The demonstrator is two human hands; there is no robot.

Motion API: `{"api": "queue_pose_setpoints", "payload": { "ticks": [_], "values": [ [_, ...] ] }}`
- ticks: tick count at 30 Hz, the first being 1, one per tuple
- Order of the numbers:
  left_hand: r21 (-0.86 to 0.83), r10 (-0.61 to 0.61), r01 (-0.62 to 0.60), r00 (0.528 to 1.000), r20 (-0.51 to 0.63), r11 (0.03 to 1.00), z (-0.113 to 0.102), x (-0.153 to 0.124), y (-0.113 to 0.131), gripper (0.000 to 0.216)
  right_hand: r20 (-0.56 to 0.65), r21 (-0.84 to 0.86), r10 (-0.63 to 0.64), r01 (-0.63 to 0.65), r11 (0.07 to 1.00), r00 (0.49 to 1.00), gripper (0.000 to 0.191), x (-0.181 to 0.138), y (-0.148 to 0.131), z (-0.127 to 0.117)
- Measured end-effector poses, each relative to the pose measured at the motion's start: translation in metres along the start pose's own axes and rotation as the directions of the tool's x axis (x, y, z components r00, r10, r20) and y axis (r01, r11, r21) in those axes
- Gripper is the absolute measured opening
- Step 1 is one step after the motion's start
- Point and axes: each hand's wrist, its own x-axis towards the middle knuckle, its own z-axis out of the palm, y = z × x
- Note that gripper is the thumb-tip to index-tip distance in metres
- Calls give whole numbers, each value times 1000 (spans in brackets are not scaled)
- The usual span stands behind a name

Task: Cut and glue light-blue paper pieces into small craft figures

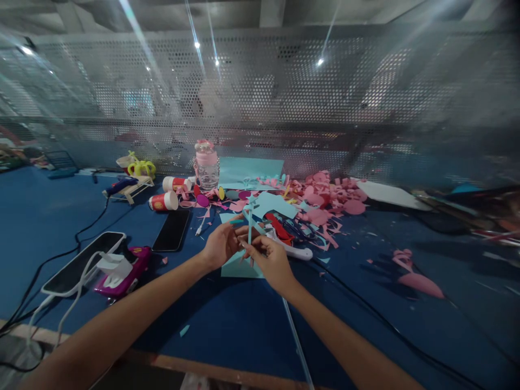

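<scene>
Both hands meet over the middle of the table, around a light-blue paper strip piece point(250, 219) that stands up between them. My left hand point(221, 245) is closed with its fingertips on the lower part of the strip. From the other side, my right hand point(273, 264) pinches close to the same spot; its fingers partly hide the hold. Beneath them lies a light-blue paper sheet point(239, 268). Just beyond the right hand is a white-handled tool point(300, 253) with a black cord, beside a red object point(279, 228). A thin clear stick point(298, 341) extends toward the table's front edge.
Pink paper scraps point(320, 197) are heaped at the back right, near a clear bottle point(207, 168) with a pink lid. Left are a black phone point(171, 231), another phone point(83, 264), a purple power strip point(136, 268) and red-white paper cups point(163, 201). A perforated panel point(252, 103) stands behind.
</scene>
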Motion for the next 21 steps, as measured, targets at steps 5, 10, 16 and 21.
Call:
{"api": "queue_pose_setpoints", "payload": {
  "ticks": [5,10,16,21],
  "values": [
    [-18,-33,33,999,-12,999,6,-2,6,38,3,-6,-8,8,1000,1000,27,0,0,1],
    [-22,-43,42,996,-79,999,4,1,8,45,11,-41,-30,31,999,999,27,-1,-2,2],
    [115,125,-104,974,-190,988,-11,10,8,37,18,-39,-18,18,999,1000,27,-2,-3,2],
    [385,258,-183,954,-153,905,-20,10,28,41,24,-13,-17,17,1000,1000,27,0,-3,-1]
  ]
}}
